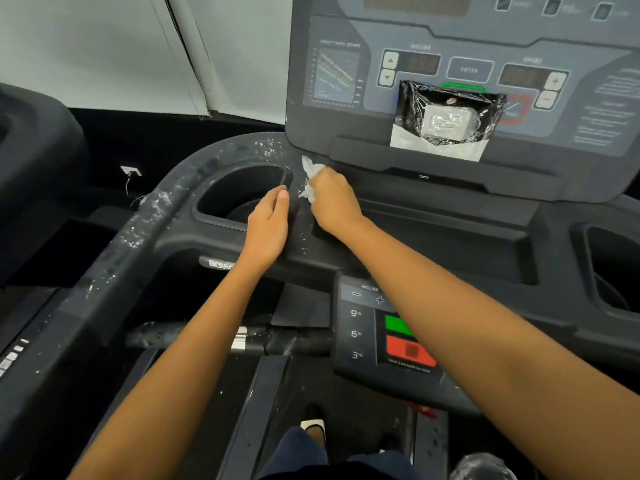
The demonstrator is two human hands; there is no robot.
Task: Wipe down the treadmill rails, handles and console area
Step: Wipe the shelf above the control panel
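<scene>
— Treadmill console (460,81) sits just beyond both hands, upright and dark. Where's the wipe?

— Bunched in the right hand (334,202), fingers closed round the white wipe (309,178), pressed on the ledge under the console.

— And the left hand (268,226)?

— Flat, fingers loosely together, holding nothing, resting on the rim of the cup holder (242,188). The speckled rail (138,230) curves away to its left.

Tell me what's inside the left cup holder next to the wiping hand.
The left cup holder looks dark and empty where visible; the left hand rests on its near rim, covering part of the bottom. The right hand holds the white wipe just outside it.
</scene>
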